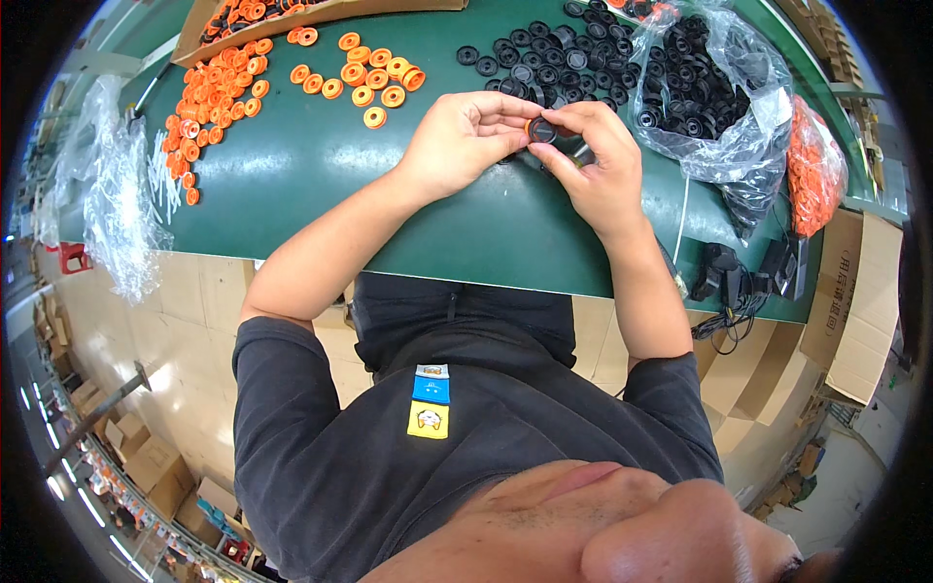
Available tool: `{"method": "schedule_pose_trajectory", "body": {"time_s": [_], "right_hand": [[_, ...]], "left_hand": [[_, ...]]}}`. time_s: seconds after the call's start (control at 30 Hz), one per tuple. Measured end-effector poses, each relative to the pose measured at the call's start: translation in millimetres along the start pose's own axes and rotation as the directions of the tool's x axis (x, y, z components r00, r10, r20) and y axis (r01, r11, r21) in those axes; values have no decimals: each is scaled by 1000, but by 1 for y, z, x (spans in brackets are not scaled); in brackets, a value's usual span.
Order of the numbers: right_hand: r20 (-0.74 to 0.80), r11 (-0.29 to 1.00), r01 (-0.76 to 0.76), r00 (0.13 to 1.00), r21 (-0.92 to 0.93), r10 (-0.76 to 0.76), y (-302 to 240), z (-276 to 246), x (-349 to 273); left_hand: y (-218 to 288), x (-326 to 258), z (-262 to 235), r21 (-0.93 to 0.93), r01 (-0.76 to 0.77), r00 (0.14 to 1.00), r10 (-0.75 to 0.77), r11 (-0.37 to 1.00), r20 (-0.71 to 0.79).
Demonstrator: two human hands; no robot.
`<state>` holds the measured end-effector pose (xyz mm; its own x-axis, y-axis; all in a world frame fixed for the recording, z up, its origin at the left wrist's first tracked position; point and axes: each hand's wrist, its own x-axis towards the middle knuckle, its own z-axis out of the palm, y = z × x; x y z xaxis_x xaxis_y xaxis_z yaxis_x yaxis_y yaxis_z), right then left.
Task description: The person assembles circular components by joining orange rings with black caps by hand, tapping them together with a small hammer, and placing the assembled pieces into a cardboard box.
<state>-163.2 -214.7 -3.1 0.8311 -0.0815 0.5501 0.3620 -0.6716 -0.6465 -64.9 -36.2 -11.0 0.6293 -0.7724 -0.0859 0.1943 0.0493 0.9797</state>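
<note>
Over the green table (466, 223), my left hand (465, 144) and my right hand (598, 160) meet fingertip to fingertip. Between them they hold a small round black cap (541, 130) with an orange edge on its left side. Both hands are closed on it, thumbs and fingers pinching from either side. Just beyond my fingers lies a spread of loose black round caps (549, 58). To the left of my left hand are loose orange round rings (364, 73), and a larger heap of orange rings (219, 87) lies farther left.
At the right, a clear plastic bag (753, 136) holds many black caps, beside a bag of orange parts (814, 165). Black adapters with cables (724, 272) lie near the right front edge. A cardboard box (321, 15) stands at the back, crumpled clear plastic (121, 194) at left.
</note>
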Motion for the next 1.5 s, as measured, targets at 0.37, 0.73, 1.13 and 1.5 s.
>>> {"method": "schedule_pose_trajectory", "body": {"time_s": [0.37,0.73,1.13,1.5], "right_hand": [[11,999,-1,1000,-53,1,-3,2,-2],[-15,998,-5,1000,-59,4,-1,3,-2],[-6,994,30,1000,-102,-31,-3,6,-1],[43,897,-252,966,362,254,-1,7,-4]], "left_hand": [[-4,0,3,-25,1,999,-3,1000,-47],[-3,0,1,-139,21,999,-24,990,-22],[-2,4,0,-72,41,998,-45,997,-51],[-2,-2,7,-152,-153,988,149,976,-39]]}}
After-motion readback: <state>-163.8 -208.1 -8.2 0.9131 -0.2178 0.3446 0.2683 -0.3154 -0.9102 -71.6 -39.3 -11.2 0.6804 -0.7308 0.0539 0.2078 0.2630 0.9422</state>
